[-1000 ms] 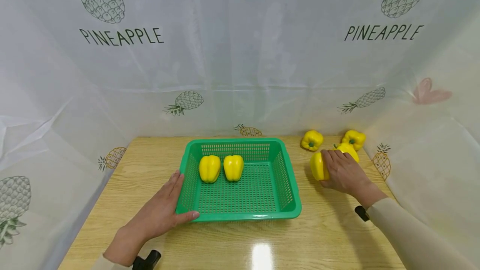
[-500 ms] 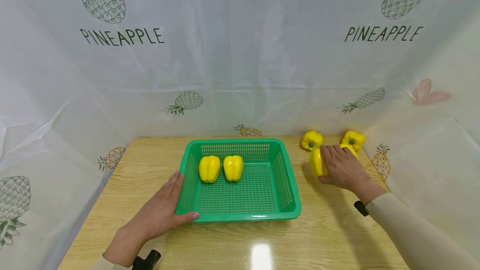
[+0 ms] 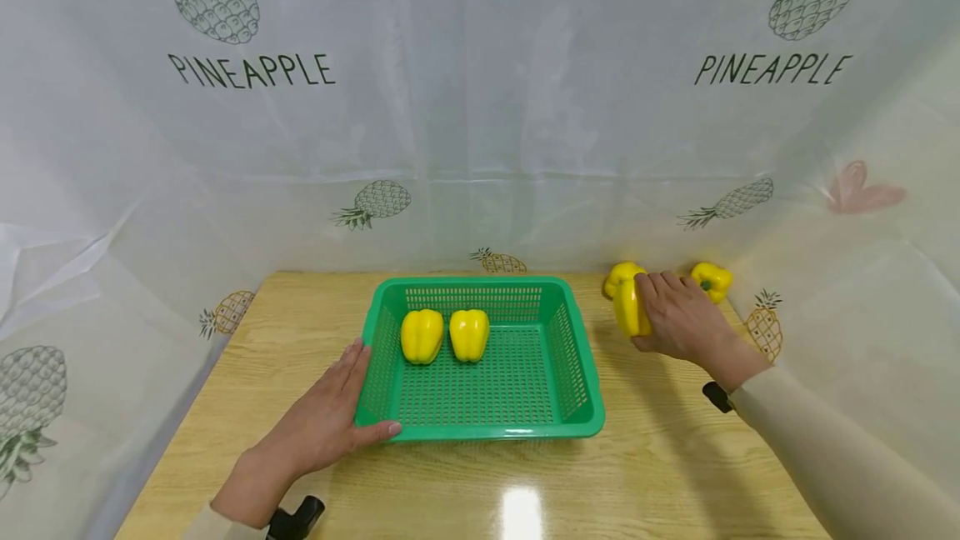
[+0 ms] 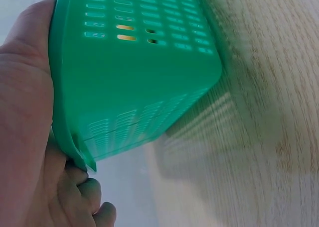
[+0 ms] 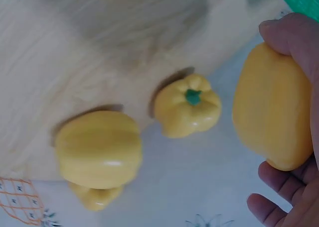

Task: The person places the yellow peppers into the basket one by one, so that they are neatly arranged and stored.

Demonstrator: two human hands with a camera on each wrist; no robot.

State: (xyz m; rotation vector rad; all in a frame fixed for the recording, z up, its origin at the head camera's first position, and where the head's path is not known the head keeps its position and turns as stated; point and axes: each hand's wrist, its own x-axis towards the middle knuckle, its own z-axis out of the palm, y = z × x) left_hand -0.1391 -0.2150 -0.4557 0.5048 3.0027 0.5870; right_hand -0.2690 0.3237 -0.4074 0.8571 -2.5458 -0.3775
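Yellow bell peppers and a green plastic basket are on the wooden table. My right hand grips one bell pepper by its sides, lifted above the table to the right of the basket; its thumb and fingers show around this pepper in the right wrist view. My left hand rests against the basket's near-left corner, fingers straight along the left rim and thumb on the front rim. Inside the basket, towards the left, two bell peppers, a left one and a right one, lie side by side.
Behind the held pepper, another bell pepper is partly covered. A further one sits at the back right corner, and the right wrist view shows a larger-looking pepper in front of it. A pineapple-print sheet encloses the table.
The right hand has raised the bell pepper and carried it slightly left and away from me, overlapping the pepper behind. The left hand and basket stay in place.
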